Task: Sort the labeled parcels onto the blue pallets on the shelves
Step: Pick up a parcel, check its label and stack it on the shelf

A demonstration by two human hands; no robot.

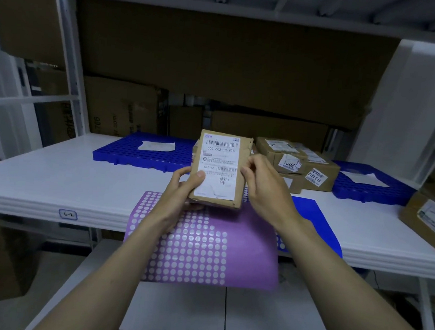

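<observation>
A small brown parcel (220, 165) with a white shipping label stands upright above the shelf's front edge, label facing me. My left hand (184, 188) grips its lower left side, thumb on the label. My right hand (264, 186) pinches its right edge. Behind it, a blue pallet (124, 153) at the left carries only a white paper slip (156, 146). A second blue pallet (374, 188) at the right also bears a white paper. Between them lie several labeled cardboard parcels (298, 165).
A purple sticker sheet (205, 254) with white dots hangs over the white shelf's (55, 179) front edge, beside a blue sheet (313, 220). Another parcel (429, 218) sits at the far right. Large cardboard boxes (122, 106) line the back. A lower surface lies beneath my arms.
</observation>
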